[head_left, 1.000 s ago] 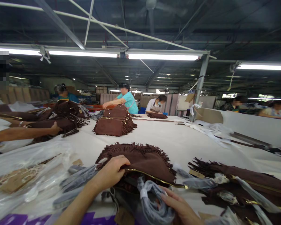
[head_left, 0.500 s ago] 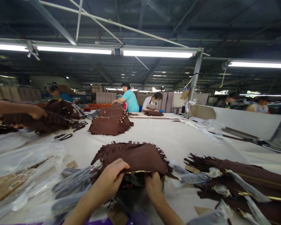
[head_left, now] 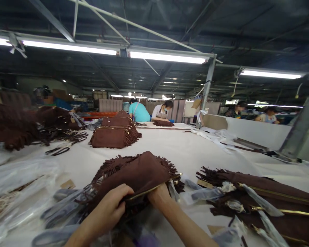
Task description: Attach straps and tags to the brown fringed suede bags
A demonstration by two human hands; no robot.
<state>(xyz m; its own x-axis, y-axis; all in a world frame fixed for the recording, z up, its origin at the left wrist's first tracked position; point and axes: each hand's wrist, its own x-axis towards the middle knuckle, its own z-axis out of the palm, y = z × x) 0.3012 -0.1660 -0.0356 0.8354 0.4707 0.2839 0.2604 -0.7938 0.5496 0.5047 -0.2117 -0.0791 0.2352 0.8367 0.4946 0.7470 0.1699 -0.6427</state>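
Observation:
A brown fringed bag (head_left: 141,171) lies in front of me on the white table, its gold zipper edge toward me. My left hand (head_left: 114,206) pinches the zipper edge at the left of the opening, thumb below and fingers on top. My right hand (head_left: 158,197) reaches into the opening under the zipper edge. Its fingers are hidden inside, and the bag's top bulges up above them. Beside my right wrist hangs the zipper's end with a plastic-wrapped piece.
Plastic-wrapped straps (head_left: 64,206) and clear plastic sheets (head_left: 23,185) lie left. More fringed bags (head_left: 280,195) lie right. A bag stack (head_left: 109,137) stands beyond, with dark cords (head_left: 60,148) beside it. People work across the table (head_left: 221,151).
My right hand has pushed deeper into the bag, whose top now rises in a peak. The bag's edge has tilted. The other person's arm at the left is no longer seen.

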